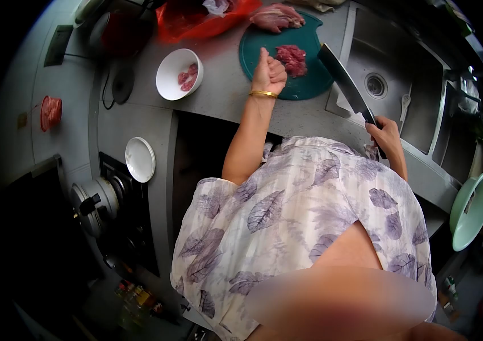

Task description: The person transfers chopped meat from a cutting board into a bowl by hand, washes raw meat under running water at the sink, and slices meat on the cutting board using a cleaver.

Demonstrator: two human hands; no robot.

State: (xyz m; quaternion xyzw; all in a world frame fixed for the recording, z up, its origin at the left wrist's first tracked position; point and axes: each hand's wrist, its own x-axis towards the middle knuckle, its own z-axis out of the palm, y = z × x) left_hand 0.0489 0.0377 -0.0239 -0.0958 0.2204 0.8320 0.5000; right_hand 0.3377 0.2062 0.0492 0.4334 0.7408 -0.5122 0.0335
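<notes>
My right hand (386,136) is closed round the handle of a kitchen knife (348,82). Its broad dark blade points up and to the left, from the sink's edge to the right rim of a green cutting board (247,59). Over the board's lower left part, my left hand (270,73) is curled into a fist with the thumb sticking up; nothing shows in it. Just beside that hand lies a pile of cut red meat (292,59). A larger piece of raw meat (278,18) rests at the board's far edge.
Left of the board stands a white bowl (164,79) holding a few meat pieces. A red plastic bag (196,25) lies behind it. The steel sink (360,45) is at the right, and a pale green basin (460,213) farther right. A pot (96,204) sits on the stove.
</notes>
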